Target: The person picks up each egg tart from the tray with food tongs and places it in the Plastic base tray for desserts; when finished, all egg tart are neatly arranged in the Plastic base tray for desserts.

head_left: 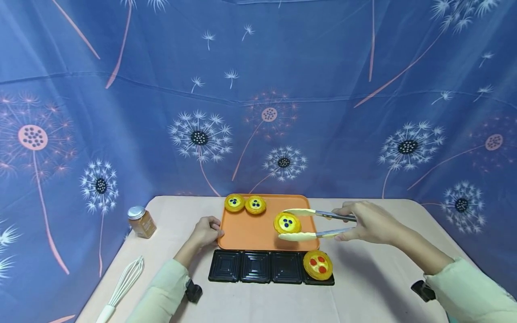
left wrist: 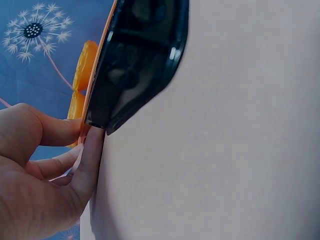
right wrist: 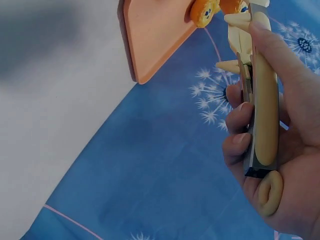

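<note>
My left hand [head_left: 206, 232] pinches the left edge of an orange tray [head_left: 250, 231]; in the left wrist view the thumb [left wrist: 60, 131] lies on one side of the rim and a finger on the other. My right hand [head_left: 363, 222] grips yellow-and-steel food tongs [head_left: 329, 233], the fingers curled round the handle in the right wrist view. Between the tong tips sits an egg tart with blueberries [head_left: 287, 223], above the tray's right part. Two more blueberry tarts [head_left: 256, 205] lie at the tray's back left corner.
Before the tray runs a row of black square moulds [head_left: 256, 267]; a tart with red pieces [head_left: 317, 264] sits in the rightmost. On the left are a spice jar [head_left: 142, 222] and a whisk [head_left: 126, 280]. A blue dandelion-patterned cloth [head_left: 258, 98] hangs behind the pale table.
</note>
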{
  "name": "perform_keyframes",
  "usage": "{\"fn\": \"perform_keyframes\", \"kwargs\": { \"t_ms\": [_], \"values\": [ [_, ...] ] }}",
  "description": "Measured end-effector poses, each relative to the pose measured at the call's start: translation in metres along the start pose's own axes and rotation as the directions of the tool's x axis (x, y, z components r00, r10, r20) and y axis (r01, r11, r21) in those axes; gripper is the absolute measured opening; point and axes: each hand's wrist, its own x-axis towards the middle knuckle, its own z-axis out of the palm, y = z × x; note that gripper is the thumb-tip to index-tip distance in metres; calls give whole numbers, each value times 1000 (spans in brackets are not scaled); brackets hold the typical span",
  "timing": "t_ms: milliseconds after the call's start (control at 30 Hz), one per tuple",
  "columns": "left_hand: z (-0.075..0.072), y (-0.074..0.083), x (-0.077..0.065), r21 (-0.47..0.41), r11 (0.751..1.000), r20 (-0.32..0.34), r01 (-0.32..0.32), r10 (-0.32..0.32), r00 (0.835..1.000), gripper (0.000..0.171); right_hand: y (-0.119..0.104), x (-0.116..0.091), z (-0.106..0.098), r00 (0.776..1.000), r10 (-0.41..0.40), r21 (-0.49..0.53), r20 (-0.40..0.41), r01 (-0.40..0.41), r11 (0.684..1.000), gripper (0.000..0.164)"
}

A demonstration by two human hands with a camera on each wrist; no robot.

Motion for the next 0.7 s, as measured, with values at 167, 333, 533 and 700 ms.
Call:
{"fn": "perform_keyframes", "kwargs": {
  "t_ms": [167,333,533,700],
  "values": [
    [1,-1,2,17,1000,-6,-3,3,1000,21,-9,-11,2,999,-10,-2,38,10,1000,58],
    [1,0,2,14,1000,2,-9,9,1000,21,-16,-17,5,998,-28,-22,63,29,999,61],
    [1,0,1,5,1000,-1,-4,4,1000,22,-21,-22,9,997,-42,-30,63,44,999,61],
    [1,0,0,1,1000,-2,-8,8,1000,22,-20,-24,16,995,-60,-1,84,61,998,60]
  ]
}}
